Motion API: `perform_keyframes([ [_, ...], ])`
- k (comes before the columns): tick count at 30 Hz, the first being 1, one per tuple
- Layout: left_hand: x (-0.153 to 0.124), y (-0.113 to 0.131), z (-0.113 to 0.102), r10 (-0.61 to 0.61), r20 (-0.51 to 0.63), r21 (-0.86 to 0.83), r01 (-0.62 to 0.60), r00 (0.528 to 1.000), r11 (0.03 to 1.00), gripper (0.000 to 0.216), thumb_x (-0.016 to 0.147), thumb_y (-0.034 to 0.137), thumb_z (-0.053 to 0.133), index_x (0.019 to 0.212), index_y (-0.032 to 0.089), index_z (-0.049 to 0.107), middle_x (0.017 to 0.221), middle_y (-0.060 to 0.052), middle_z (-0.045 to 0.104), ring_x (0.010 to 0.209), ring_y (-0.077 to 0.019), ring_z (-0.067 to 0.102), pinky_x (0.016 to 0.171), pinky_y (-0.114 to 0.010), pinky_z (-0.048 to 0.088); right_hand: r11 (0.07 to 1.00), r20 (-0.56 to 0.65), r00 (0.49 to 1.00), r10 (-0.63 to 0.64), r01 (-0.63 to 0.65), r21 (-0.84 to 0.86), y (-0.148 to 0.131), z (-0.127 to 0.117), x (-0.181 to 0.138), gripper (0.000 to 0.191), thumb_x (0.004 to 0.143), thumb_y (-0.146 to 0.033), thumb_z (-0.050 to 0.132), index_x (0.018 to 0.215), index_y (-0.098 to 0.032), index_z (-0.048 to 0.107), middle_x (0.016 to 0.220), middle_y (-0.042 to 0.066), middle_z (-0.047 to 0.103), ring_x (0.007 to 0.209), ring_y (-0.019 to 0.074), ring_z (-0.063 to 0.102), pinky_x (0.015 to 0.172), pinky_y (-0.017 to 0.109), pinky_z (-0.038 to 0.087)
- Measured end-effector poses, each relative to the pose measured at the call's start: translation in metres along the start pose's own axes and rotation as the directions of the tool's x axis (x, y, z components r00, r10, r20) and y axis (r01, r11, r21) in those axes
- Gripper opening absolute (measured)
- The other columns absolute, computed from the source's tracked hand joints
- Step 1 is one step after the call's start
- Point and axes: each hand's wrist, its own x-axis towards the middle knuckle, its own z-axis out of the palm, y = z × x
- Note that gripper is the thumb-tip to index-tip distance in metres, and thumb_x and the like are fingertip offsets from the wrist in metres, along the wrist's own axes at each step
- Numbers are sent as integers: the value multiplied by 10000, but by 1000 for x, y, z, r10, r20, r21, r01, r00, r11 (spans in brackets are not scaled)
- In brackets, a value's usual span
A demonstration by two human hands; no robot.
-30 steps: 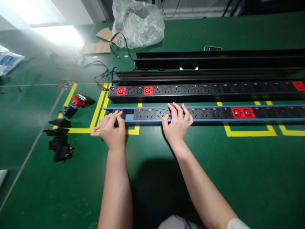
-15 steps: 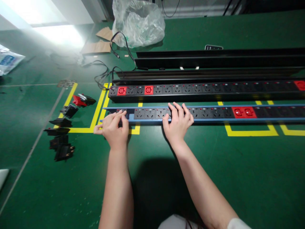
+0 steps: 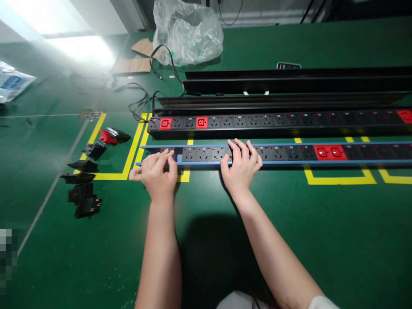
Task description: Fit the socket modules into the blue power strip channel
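From the head view, both hands lie on a blue-edged power strip [image 3: 202, 153], which runs crosswise at 12 o'clock on a green bench [image 3: 322, 43]. The left hand [image 3: 156, 178] is open, its fingers curved over the strip's left end. The right hand [image 3: 241, 169] is open too, its fingers spread over the sockets further along; neither visibly closes round the strip. Just beyond lies 1 black power strip [image 3: 254, 121], then 2 black channels [image 3: 289, 85]. Counted across both strips, 5 red sockets [image 3: 330, 152] show. At 9 to 10 o'clock sit 6 connector housings [image 3: 94, 151], 1 partly red. At 11 o'clock lie 1 plastic bag [image 3: 186, 34] and a tangled black cable [image 3: 138, 101].
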Motion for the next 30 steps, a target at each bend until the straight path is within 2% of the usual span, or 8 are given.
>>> perform_keyframes([
  [5, -1, -3, 2, 21, -23, 12, -20, 1000, 1000, 261, 1012, 352, 591, 1071, 275, 834, 1135, -64, 805, 1125, -284, 699, 1091, -512, 252, 1000, 18, 1000, 10, -10, -9, 0, 0, 0, 410, 976, -330, 530, 1342, -273, 706, 1436, 47, 696, 1462, 280, 483, 1183, 469, 281],
  [11, -1, 1, 1, 13, 10, 13, -13, 1000, 1000, 287, 1014, 368, 567, 1083, 286, 834, 1135, -61, 810, 1146, -274, 707, 1088, -500, 274, 1000, 12, 1000, 5, -4, -15, -1, 0, 0, 412, 981, -335, 513, 1339, -270, 706, 1429, 59, 699, 1459, 293, 486, 1174, 479, 286],
  [21, 0, 5, -4, -14, 33, -21, 15, 999, 1000, 292, 971, 342, 549, 999, 257, 828, 1121, -63, 816, 1111, -277, 736, 1080, -511, 289, 1000, 46, 999, 14, -13, -22, -1, -2, 1, 423, 985, -338, 513, 1359, -275, 698, 1439, 73, 685, 1461, 304, 475, 1180, 489, 278],
  [30, 0, 11, -2, -7, 57, -54, 10, 998, 999, 293, 971, 338, 550, 1004, 256, 830, 1120, -65, 817, 1116, -274, 738, 1077, -492, 304, 1000, 11, 1000, 0, 0, -7, 0, 1, 0, 415, 984, -337, 518, 1351, -272, 699, 1431, 55, 696, 1460, 291, 484, 1178, 478, 279],
])
